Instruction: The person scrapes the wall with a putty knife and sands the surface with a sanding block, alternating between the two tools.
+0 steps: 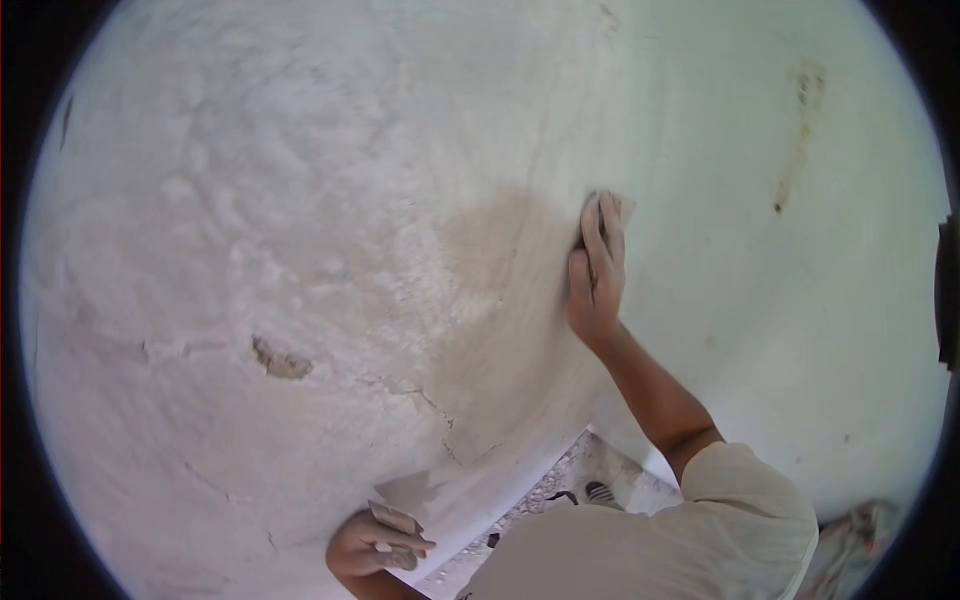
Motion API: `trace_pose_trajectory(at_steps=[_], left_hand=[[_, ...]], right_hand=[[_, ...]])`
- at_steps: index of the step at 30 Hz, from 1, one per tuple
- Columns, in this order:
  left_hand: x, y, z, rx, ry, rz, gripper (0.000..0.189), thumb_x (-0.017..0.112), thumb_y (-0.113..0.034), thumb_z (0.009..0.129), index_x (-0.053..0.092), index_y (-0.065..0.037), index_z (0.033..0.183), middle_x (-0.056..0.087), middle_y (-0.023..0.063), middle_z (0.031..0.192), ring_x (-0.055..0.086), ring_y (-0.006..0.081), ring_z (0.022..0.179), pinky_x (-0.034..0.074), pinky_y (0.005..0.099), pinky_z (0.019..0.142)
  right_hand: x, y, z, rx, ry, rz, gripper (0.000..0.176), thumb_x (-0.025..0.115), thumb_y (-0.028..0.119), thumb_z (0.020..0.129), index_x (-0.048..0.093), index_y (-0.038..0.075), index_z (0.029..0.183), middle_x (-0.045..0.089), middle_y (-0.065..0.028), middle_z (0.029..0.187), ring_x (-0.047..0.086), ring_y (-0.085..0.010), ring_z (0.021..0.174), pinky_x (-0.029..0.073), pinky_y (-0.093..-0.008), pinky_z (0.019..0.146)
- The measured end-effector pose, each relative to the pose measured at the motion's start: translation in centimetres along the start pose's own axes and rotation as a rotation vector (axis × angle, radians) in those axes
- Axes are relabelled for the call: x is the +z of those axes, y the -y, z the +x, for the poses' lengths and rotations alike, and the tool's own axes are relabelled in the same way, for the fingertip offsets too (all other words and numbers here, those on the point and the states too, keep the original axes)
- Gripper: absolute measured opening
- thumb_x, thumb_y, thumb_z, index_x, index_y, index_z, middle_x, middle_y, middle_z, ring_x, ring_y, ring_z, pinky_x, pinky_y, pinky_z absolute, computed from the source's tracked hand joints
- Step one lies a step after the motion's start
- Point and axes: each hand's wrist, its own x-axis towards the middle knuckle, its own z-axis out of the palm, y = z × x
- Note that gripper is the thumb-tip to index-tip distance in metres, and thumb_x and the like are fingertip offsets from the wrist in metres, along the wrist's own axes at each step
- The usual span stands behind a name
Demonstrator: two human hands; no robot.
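Note:
My right hand (600, 262) presses against the wall at upper right of centre, fingers pointing up and dusted pale. Under its fingertips shows the corner of a thin tan sheet that looks like sandpaper (628, 209); the rest is hidden by the hand. Low in the view, my left hand (372, 546) is closed on a small flat rectangular piece (396, 517), greyish with a pale edge, whose exact kind I cannot make out. This hand is close to the wall (330, 250), which has whitish, patchy plaster and a darker brownish area left of my right hand.
A chipped hole (281, 360) and thin cracks (440, 412) mark the wall. Brown stains (800, 130) run down the greener wall section at right. Rubble (568, 474) and a striped shoe (601, 493) show below. A crumpled cloth-like heap (850, 545) lies at lower right.

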Motion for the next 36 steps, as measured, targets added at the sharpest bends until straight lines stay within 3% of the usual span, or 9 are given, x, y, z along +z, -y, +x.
trace_pose_trajectory(at_steps=[4,7,14,17,20,26,29,33,36], left_hand=[[-0.2,0.0,0.0,0.052,-0.059,-0.003,0.043,0.067,-0.031,0.088,0.071,0.010,0.102,0.068,0.0171,0.077,0.065,0.0266,0.069,0.048,0.0347,0.065],[1.2,0.3,-0.2,0.073,-0.204,-0.144,0.045,0.068,-0.033,0.089,0.072,0.010,0.100,0.068,0.0175,0.077,0.065,0.0255,0.070,0.048,0.0352,0.065],[6.5,3.3,-1.4,-0.041,-0.721,-0.175,0.042,0.069,-0.034,0.089,0.073,0.006,0.076,0.062,0.0146,0.067,0.058,0.0201,0.060,0.044,0.0297,0.051],[10.5,5.8,-0.9,-0.029,-0.920,-0.289,0.045,0.065,-0.035,0.091,0.071,0.002,0.067,0.057,0.0108,0.054,0.053,0.0210,0.054,0.046,0.0370,0.060],[14.5,8.7,-0.4,0.013,-1.065,-0.430,0.048,0.062,-0.037,0.094,0.067,0.000,0.063,0.056,0.0123,0.071,0.048,0.0162,0.049,0.039,0.0290,0.048],[21.7,16.1,-0.4,0.194,-1.442,-0.698,0.039,0.059,-0.040,0.096,0.060,-0.009,0.071,0.054,0.0129,0.103,0.046,0.0134,0.047,0.037,0.0267,0.044],[23.9,17.3,1.1,0.263,-1.611,-0.826,0.032,0.057,-0.039,0.098,0.057,-0.010,0.083,0.054,0.0129,0.109,0.048,0.0134,0.051,0.039,0.0267,0.047],[25.3,18.7,2.3,0.082,-1.599,-0.863,0.023,0.054,-0.035,0.100,0.051,-0.012,0.099,0.051,0.0162,0.125,0.050,0.0141,0.054,0.041,0.0278,0.050],[26.2,19.7,2.9,0.141,-1.542,-0.854,0.019,0.053,-0.028,0.100,0.046,-0.014,0.110,0.046,0.0197,0.138,0.049,0.0136,0.054,0.042,0.0291,0.051]], right_hand=[[-0.5,2.7,-3.7,-0.262,0.202,0.066,0.041,0.053,0.018,0.097,0.056,0.001,0.134,0.038,-0.0250,0.150,0.029,-0.0479,0.141,0.021,-0.0588,0.114],[-0.3,-0.5,-1.9,-0.543,0.162,0.043,0.039,0.055,0.018,0.096,0.058,0.002,0.132,0.040,-0.0248,0.149,0.030,-0.0468,0.141,0.021,-0.0619,0.113],[-0.9,-3.8,7.2,-0.178,-0.032,0.202,0.040,0.051,0.020,0.099,0.056,0.004,0.136,0.040,-0.0237,0.149,0.027,-0.0460,0.143,0.017,-0.0668,0.112],[-0.8,-2.6,2.1,-0.379,0.153,0.129,0.038,0.050,0.018,0.099,0.057,0.005,0.134,0.039,-0.0254,0.149,0.026,-0.0449,0.144,0.016,-0.0661,0.113],[-1.4,-3.2,-1.5,-0.610,0.328,0.162,0.037,0.051,0.017,0.099,0.059,0.006,0.133,0.039,-0.0245,0.150,0.025,-0.0454,0.144,0.015,-0.0656,0.113],[-1.0,-5.6,6.7,-0.281,-0.007,0.365,0.037,0.052,0.020,0.100,0.058,0.008,0.134,0.039,-0.0202,0.151,0.023,-0.0458,0.144,0.012,-0.0639,0.114],[-1.1,-4.0,4.5,-0.324,0.069,0.197,0.037,0.053,0.019,0.100,0.056,0.008,0.135,0.038,-0.0211,0.151,0.024,-0.0454,0.144,0.012,-0.0632,0.115],[-1.2,-3.7,-0.7,-0.478,0.284,0.118,0.040,0.046,0.024,0.102,0.055,0.009,0.137,0.036,-0.0210,0.153,0.023,-0.0441,0.145,0.005,-0.0626,0.116],[-1.6,-4.7,2.5,-0.378,0.176,0.163,0.043,0.042,0.026,0.103,0.053,0.005,0.138,0.036,-0.0206,0.153,0.023,-0.0440,0.145,0.004,-0.0624,0.116]])
